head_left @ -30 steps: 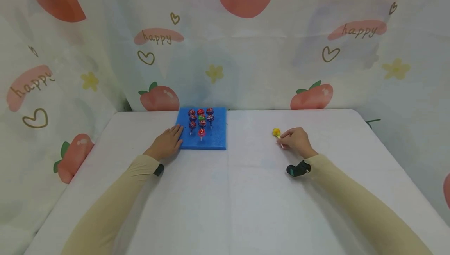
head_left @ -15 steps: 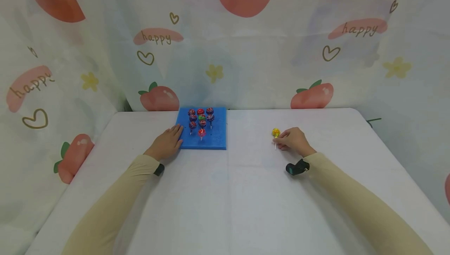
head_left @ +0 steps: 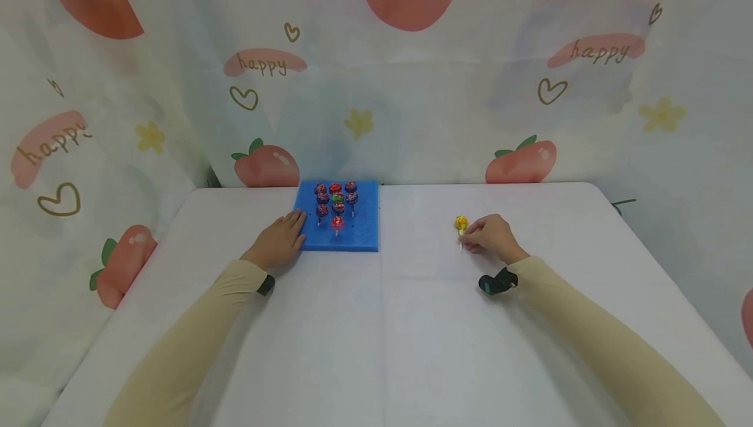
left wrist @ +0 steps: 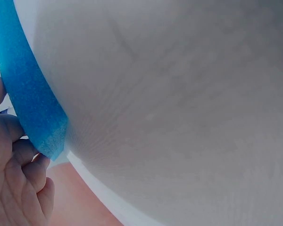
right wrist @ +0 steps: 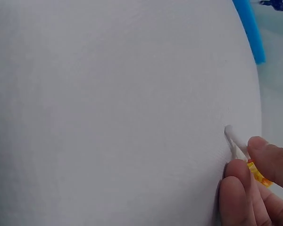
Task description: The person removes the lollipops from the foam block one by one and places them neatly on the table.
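- Blue board (head_left: 366,232): matt, foam-like, finely grained.
- Yellow lollipop (head_left: 461,222): glossy, crinkled wrapper; its stick (right wrist: 228,132) smooth, perhaps plastic or paper, too blurred to settle.
- Table cover (head_left: 423,348): matt white cloth, faintly creased.
- Backdrop (head_left: 423,119): printed cloth, lightly wrinkled.
- Sleeves (head_left: 188,329): matt cloth.

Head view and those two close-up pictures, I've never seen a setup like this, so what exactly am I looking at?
There's no robot here: a person is working with two bare hands. The wide picture comes from a camera worn on the head, looking forward and down. The two close ones come from cameras on the left and right wrists.

On the white table lies a blue board with a cluster of lollipops standing on it. The left hand rests against the board's left edge. The right hand, away from the board, pinches a yellow lollipop by its stick, with the candy end up.
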Demonstrator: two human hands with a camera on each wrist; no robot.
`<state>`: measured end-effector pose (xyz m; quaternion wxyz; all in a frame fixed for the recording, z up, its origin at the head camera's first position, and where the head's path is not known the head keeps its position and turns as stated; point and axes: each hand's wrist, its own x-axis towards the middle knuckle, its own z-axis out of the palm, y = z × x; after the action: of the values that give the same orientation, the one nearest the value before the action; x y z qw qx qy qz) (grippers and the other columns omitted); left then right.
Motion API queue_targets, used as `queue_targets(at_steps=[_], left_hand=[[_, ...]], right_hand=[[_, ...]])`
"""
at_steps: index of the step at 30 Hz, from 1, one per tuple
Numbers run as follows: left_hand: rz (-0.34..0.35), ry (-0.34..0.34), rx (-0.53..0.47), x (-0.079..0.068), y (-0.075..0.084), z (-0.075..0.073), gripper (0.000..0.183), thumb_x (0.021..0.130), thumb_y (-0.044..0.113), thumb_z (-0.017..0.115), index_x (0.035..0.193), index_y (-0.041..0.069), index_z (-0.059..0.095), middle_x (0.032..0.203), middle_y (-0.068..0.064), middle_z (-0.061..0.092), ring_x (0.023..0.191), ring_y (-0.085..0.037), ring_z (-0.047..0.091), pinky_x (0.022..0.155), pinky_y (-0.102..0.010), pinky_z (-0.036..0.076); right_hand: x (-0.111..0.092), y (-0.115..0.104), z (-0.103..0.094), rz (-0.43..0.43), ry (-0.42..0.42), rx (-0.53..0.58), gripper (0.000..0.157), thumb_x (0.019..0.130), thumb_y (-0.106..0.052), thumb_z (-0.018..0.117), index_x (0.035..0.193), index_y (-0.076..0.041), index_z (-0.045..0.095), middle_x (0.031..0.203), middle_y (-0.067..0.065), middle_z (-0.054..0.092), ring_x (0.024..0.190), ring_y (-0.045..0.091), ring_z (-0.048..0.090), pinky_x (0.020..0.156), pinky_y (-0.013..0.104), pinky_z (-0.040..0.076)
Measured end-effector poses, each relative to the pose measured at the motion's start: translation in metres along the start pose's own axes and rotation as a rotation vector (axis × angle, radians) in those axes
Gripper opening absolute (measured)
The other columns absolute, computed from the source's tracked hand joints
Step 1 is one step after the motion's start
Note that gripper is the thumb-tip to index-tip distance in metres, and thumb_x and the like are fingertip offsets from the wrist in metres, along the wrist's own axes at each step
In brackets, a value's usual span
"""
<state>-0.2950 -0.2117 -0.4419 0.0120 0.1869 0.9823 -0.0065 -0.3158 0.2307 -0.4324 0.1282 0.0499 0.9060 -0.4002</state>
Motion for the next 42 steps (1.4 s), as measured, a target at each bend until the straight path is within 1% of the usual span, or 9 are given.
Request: queue_targets(at_steps=[10, 13, 19, 23, 26, 32, 37, 40, 42], left_hand=[[-0.007, -0.004, 0.008, -0.001, 0.000, 0.000, 0.057, 0.100, 0.028, 0.037, 0.145, -0.005, 0.026, 0.152, -0.023, 0.027, 0.142, -0.035, 0.026, 0.117, -0.047, 0.024], [-0.011, -0.008, 0.012, -0.001, 0.000, 0.000, 0.057, 0.100, 0.028, 0.037, 0.145, -0.005, 0.026, 0.152, -0.022, 0.027, 0.142, -0.035, 0.026, 0.117, -0.046, 0.024], [-0.017, -0.017, 0.005, 0.000, 0.001, 0.000, 0.058, 0.100, 0.028, 0.037, 0.146, -0.005, 0.025, 0.152, -0.022, 0.026, 0.142, -0.035, 0.026, 0.117, -0.046, 0.023], [-0.009, -0.013, -0.003, 0.000, 0.000, 0.000, 0.057, 0.100, 0.028, 0.036, 0.145, -0.006, 0.025, 0.152, -0.023, 0.026, 0.142, -0.035, 0.025, 0.117, -0.047, 0.022], [0.002, -0.007, -0.002, 0.000, -0.001, 0.001, 0.057, 0.100, 0.027, 0.036, 0.145, -0.006, 0.026, 0.152, -0.023, 0.027, 0.142, -0.035, 0.025, 0.117, -0.047, 0.023], [-0.003, -0.003, -0.002, 0.001, -0.002, 0.002, 0.057, 0.100, 0.028, 0.037, 0.145, -0.006, 0.026, 0.152, -0.023, 0.027, 0.142, -0.035, 0.025, 0.117, -0.047, 0.023], [-0.007, -0.004, -0.001, 0.001, -0.001, 0.002, 0.058, 0.100, 0.028, 0.037, 0.146, -0.005, 0.025, 0.152, -0.022, 0.027, 0.143, -0.034, 0.025, 0.117, -0.047, 0.023], [-0.005, -0.010, -0.003, 0.000, -0.001, 0.001, 0.058, 0.100, 0.028, 0.037, 0.146, -0.005, 0.025, 0.152, -0.022, 0.026, 0.143, -0.034, 0.024, 0.117, -0.047, 0.022], [-0.006, -0.015, -0.006, 0.000, -0.001, 0.000, 0.058, 0.100, 0.028, 0.037, 0.146, -0.005, 0.025, 0.153, -0.022, 0.026, 0.143, -0.035, 0.024, 0.117, -0.047, 0.022]], right_hand=[[-0.002, -0.002, 0.000, -0.028, 0.005, -0.044, 0.033, 0.083, -0.020, 0.071, 0.101, 0.007, 0.065, 0.070, 0.004, 0.065, 0.056, 0.006, 0.061, 0.057, 0.017, 0.052], [-0.001, -0.003, 0.002, -0.034, 0.008, -0.054, 0.031, 0.083, -0.018, 0.072, 0.100, 0.007, 0.065, 0.071, 0.005, 0.065, 0.057, 0.007, 0.060, 0.058, 0.017, 0.052], [-0.002, -0.009, 0.001, -0.013, -0.012, -0.027, 0.028, 0.082, -0.013, 0.072, 0.098, 0.008, 0.063, 0.074, 0.010, 0.066, 0.058, 0.009, 0.063, 0.058, 0.019, 0.054], [-0.002, -0.010, 0.000, 0.005, -0.026, -0.013, 0.029, 0.081, -0.012, 0.072, 0.099, 0.009, 0.062, 0.076, 0.012, 0.066, 0.059, 0.010, 0.065, 0.059, 0.021, 0.056], [-0.001, -0.009, 0.000, 0.023, -0.018, -0.014, 0.029, 0.082, -0.012, 0.071, 0.102, 0.008, 0.062, 0.078, 0.011, 0.067, 0.059, 0.009, 0.064, 0.061, 0.020, 0.056], [-0.002, -0.007, -0.001, 0.010, -0.012, -0.040, 0.031, 0.085, -0.016, 0.069, 0.103, 0.008, 0.063, 0.071, 0.006, 0.067, 0.057, 0.006, 0.062, 0.059, 0.018, 0.054], [-0.007, -0.010, -0.009, -0.015, -0.005, -0.066, 0.033, 0.086, -0.020, 0.068, 0.106, 0.007, 0.064, 0.082, 0.011, 0.068, 0.063, 0.009, 0.063, 0.065, 0.021, 0.055], [-0.010, -0.015, -0.016, -0.048, -0.015, -0.077, 0.034, 0.088, -0.021, 0.066, 0.108, 0.006, 0.064, 0.093, 0.016, 0.069, 0.068, 0.012, 0.063, 0.070, 0.024, 0.056], [-0.013, -0.020, -0.021, -0.074, -0.030, -0.061, 0.035, 0.088, -0.021, 0.065, 0.109, 0.007, 0.063, 0.100, 0.020, 0.068, 0.073, 0.016, 0.066, 0.076, 0.028, 0.057]])
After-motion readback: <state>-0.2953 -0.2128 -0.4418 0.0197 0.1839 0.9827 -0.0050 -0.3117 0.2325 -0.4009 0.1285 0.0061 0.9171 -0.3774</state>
